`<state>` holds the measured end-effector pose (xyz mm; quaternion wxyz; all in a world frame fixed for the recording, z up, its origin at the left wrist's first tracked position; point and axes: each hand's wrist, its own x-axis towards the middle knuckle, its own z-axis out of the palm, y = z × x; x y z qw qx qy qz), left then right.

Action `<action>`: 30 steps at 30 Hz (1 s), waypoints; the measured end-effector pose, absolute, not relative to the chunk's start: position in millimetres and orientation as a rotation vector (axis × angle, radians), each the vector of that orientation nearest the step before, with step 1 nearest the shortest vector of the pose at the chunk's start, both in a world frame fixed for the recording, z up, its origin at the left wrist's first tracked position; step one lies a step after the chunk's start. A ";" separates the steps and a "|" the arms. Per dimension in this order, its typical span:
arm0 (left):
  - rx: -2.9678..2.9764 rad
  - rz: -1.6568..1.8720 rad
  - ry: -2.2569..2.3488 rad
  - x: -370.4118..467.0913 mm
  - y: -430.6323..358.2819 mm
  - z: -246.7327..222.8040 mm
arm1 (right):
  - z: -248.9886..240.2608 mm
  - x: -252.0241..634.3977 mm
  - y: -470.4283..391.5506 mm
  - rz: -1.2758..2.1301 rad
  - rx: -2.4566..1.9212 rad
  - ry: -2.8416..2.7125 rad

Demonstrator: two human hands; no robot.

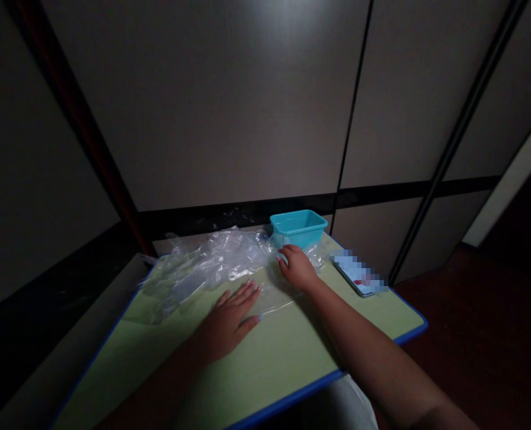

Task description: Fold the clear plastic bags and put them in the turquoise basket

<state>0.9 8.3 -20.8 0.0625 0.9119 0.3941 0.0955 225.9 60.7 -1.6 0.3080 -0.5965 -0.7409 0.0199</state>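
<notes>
Clear crinkled plastic bags [236, 251] lie in a loose heap across the back left of the small table. My left hand [229, 319] rests flat with its fingers spread, its fingertips at the near edge of a smooth piece of the plastic. Farther back, my right hand [297, 269] has its fingers curled with thumb and forefinger close together on a clear plastic bag, just in front of a turquoise plastic basket [303, 239]. The exact grip of these fingertips is partly hidden.
The table top [283, 352] is pale green with a blue rim. A phone [358, 273] with its screen lit lies at the right, near the edge. Behind the table stand grey cabinet panels [247, 119]. Dark reddish floor [462, 334] shows on the right.
</notes>
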 end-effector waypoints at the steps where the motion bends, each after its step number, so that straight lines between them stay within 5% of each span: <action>1: 2.742 0.295 1.150 0.1 8.2 -20.2 | -2.0 226.9 62.5 0.081 -1.534 -1.914; 7: 2.496 0.730 0.836 -4.8 11.0 -11.1 | -0.9 226.0 69.0 0.843 -1.348 -1.513; 14: 1.425 1.081 0.817 -0.4 18.3 -5.0 | -4.3 213.4 62.6 1.595 -0.872 -1.173; 20: 1.892 1.014 0.918 -3.6 24.7 -12.8 | -24.1 195.1 65.9 1.642 -0.789 -1.061; 30: 2.732 0.288 0.998 -5.5 15.3 -12.4 | -18.5 198.8 63.2 1.553 -0.770 -1.102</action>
